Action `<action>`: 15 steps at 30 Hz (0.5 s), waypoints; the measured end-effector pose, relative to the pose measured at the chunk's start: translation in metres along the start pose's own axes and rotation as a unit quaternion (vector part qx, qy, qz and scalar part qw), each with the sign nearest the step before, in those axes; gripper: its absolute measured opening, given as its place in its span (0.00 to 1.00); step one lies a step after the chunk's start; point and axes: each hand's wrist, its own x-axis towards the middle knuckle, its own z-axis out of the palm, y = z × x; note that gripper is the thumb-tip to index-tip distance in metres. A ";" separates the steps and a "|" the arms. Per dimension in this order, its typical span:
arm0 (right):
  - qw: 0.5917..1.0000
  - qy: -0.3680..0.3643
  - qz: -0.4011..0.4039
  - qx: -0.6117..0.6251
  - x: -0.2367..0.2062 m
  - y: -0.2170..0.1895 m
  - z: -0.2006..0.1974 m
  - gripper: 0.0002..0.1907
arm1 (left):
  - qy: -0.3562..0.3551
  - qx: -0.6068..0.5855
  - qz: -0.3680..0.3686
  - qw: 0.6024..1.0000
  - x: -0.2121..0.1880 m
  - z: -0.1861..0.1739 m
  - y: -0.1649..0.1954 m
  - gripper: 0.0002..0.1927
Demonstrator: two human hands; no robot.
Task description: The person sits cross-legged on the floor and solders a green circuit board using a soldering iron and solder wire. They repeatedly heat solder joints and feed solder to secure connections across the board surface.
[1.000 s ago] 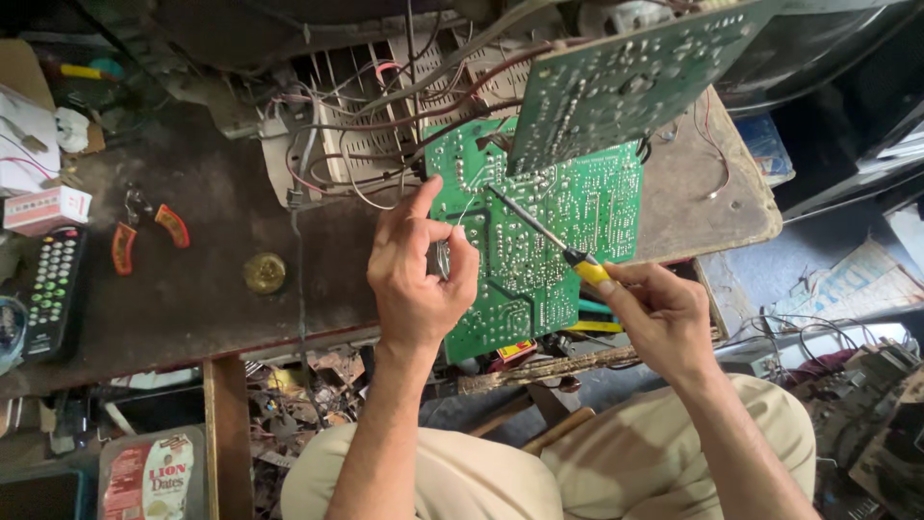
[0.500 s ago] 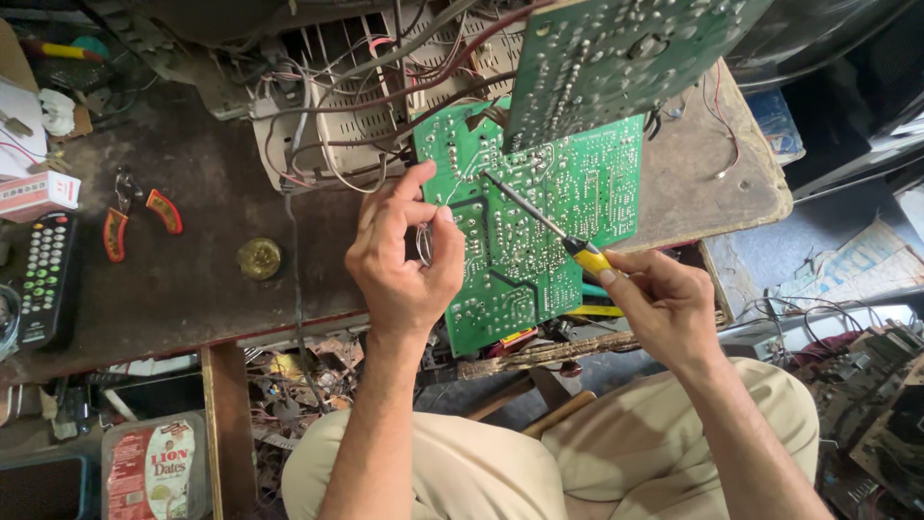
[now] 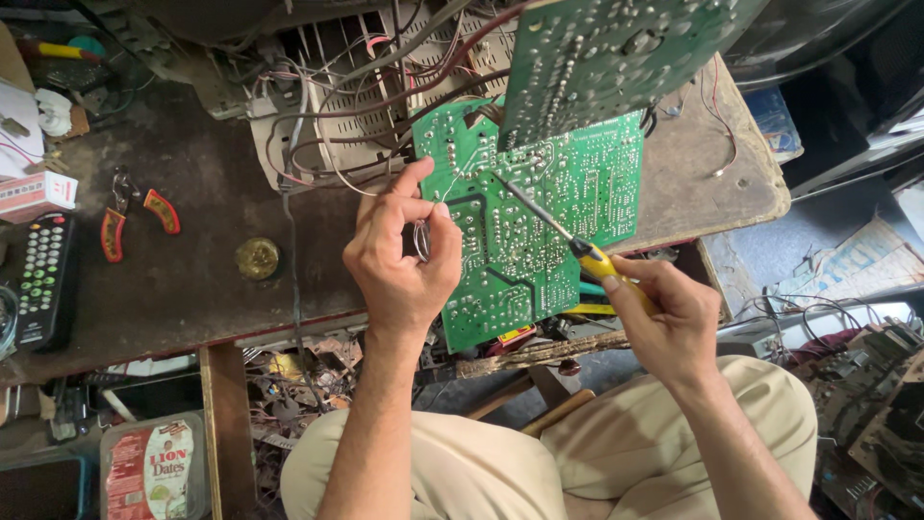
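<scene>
Right hand [image 3: 664, 318] fingers still grip soldering iron [image 3: 563, 236]; left hand [image 3: 399, 255] still pinches solder coil [image 3: 422, 241]; board [image 3: 539, 221] unmoved.

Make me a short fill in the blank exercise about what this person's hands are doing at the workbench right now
1. The right hand holds a soldering iron with a ____ handle.
2. Its tip touches the ____ circuit board.
3. The left hand pinches a thin wire loop beside the ____.
4. The red-handled pliers lie on the ____.

Missing words: yellow; green; board; workbench
</scene>
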 end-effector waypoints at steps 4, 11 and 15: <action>0.999 -0.011 -0.002 0.030 -0.001 0.000 0.007 0.10 | 0.002 0.000 0.012 1.000 0.000 0.000 0.000 0.07; 0.997 -0.019 0.054 0.055 -0.004 -0.002 0.011 0.09 | 0.001 -0.003 0.010 1.000 0.000 0.001 -0.001 0.07; 0.998 -0.015 0.048 0.050 -0.004 -0.001 0.013 0.09 | 0.002 -0.001 0.018 1.000 0.000 0.000 -0.001 0.07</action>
